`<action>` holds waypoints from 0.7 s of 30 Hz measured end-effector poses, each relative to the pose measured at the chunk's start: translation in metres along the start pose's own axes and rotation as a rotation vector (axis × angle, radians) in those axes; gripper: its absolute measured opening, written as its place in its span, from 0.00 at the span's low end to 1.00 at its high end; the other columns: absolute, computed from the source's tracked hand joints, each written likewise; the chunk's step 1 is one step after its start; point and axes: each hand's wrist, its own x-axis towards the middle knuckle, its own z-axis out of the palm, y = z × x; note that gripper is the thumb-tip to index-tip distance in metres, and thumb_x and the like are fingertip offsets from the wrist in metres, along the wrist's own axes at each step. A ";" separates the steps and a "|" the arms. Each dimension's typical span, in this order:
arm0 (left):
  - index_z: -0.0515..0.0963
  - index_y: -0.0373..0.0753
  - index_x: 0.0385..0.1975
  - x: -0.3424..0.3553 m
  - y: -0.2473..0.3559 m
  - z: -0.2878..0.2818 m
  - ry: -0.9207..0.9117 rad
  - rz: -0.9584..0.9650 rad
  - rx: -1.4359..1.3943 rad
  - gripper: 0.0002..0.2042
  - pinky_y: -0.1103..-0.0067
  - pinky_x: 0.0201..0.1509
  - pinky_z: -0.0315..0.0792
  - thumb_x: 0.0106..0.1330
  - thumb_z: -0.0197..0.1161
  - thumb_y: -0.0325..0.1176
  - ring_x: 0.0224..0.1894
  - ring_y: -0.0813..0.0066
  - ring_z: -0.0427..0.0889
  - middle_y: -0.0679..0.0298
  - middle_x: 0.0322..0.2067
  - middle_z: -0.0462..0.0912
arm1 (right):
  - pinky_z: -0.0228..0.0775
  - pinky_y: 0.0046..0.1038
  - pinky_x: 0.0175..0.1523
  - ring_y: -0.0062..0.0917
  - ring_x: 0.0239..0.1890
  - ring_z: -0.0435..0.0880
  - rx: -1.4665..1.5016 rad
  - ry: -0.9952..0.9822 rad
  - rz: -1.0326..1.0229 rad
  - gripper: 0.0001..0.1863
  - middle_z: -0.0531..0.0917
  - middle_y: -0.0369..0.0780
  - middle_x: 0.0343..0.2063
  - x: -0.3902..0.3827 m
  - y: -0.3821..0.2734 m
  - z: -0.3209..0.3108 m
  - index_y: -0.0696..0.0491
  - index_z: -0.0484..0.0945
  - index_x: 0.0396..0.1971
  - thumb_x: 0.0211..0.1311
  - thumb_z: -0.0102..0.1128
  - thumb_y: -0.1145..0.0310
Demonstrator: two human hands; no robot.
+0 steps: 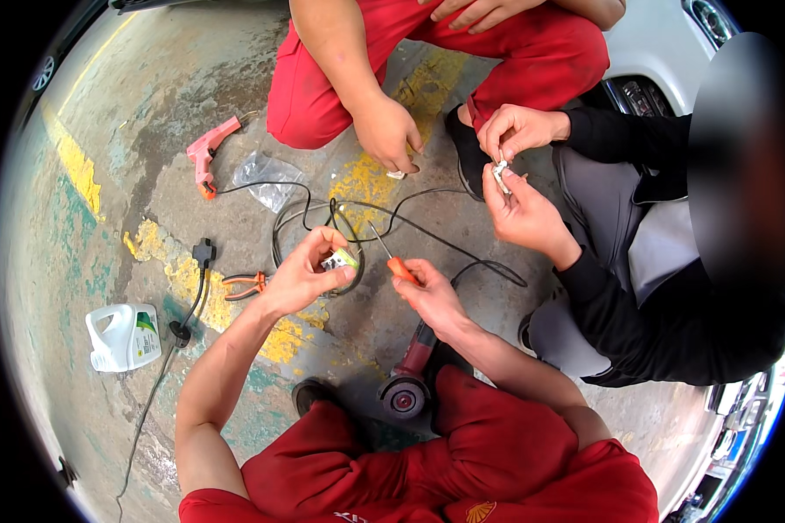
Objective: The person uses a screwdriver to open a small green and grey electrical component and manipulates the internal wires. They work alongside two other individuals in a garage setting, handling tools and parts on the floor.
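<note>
My left hand (307, 275) is closed, with a small white and yellow-green piece (344, 260) pinched between thumb and fingers; its exact kind I cannot make out. Gripped in my right hand (433, 298) is a screwdriver (399, 268) with an orange handle. Its metal shaft points up and to the left, apart from the small piece. Below my right wrist, an angle grinder (406, 387) with a dark red body lies between my knees. Orange-handled pliers (245, 285) lie on the floor just left of my left hand.
A coiled black cable (288, 228), clear plastic bag (270, 180), pink-red glue gun (208, 155), black plug (204, 253) and white jug (124, 337) lie about. One person's hand (386, 132) hangs ahead; another person's hands (522, 196) hold a small white part. Cars stand behind.
</note>
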 end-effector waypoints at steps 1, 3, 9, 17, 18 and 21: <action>0.71 0.41 0.59 0.001 -0.001 0.001 0.039 0.001 0.030 0.21 0.78 0.52 0.70 0.72 0.72 0.31 0.47 0.82 0.75 0.69 0.45 0.79 | 0.73 0.25 0.50 0.20 0.45 0.81 0.009 0.010 0.006 0.24 0.83 0.38 0.46 0.000 0.001 0.000 0.56 0.71 0.63 0.73 0.66 0.65; 0.72 0.40 0.58 0.006 -0.003 0.004 0.155 -0.030 0.090 0.20 0.79 0.50 0.71 0.71 0.73 0.30 0.46 0.82 0.75 0.69 0.43 0.79 | 0.73 0.24 0.45 0.18 0.42 0.80 0.018 0.032 0.032 0.21 0.83 0.37 0.43 -0.001 -0.001 0.000 0.56 0.72 0.60 0.74 0.65 0.66; 0.73 0.37 0.57 0.009 -0.010 0.009 0.078 -0.062 0.057 0.20 0.81 0.47 0.72 0.71 0.74 0.28 0.42 0.84 0.76 0.72 0.41 0.78 | 0.75 0.24 0.45 0.19 0.42 0.82 0.090 0.049 0.040 0.20 0.82 0.37 0.44 -0.003 -0.006 0.005 0.57 0.71 0.60 0.73 0.62 0.69; 0.73 0.38 0.60 0.008 -0.002 0.016 0.008 -0.096 -0.049 0.21 0.79 0.54 0.75 0.71 0.72 0.26 0.48 0.81 0.79 0.69 0.45 0.81 | 0.80 0.26 0.49 0.22 0.42 0.86 0.104 0.051 0.024 0.20 0.83 0.40 0.45 -0.002 -0.002 0.003 0.59 0.71 0.60 0.71 0.61 0.74; 0.73 0.38 0.61 0.009 -0.003 0.015 0.001 -0.095 -0.078 0.21 0.79 0.54 0.75 0.71 0.72 0.26 0.49 0.81 0.79 0.69 0.46 0.81 | 0.81 0.27 0.50 0.23 0.40 0.86 0.127 0.069 0.045 0.20 0.83 0.41 0.44 0.000 0.000 0.004 0.60 0.71 0.59 0.70 0.62 0.75; 0.73 0.38 0.61 0.002 -0.001 0.012 0.001 -0.120 -0.082 0.22 0.79 0.56 0.76 0.71 0.72 0.25 0.50 0.80 0.81 0.68 0.47 0.82 | 0.85 0.31 0.50 0.25 0.40 0.87 0.207 0.075 0.094 0.16 0.82 0.40 0.41 -0.007 -0.004 0.010 0.57 0.72 0.55 0.74 0.64 0.71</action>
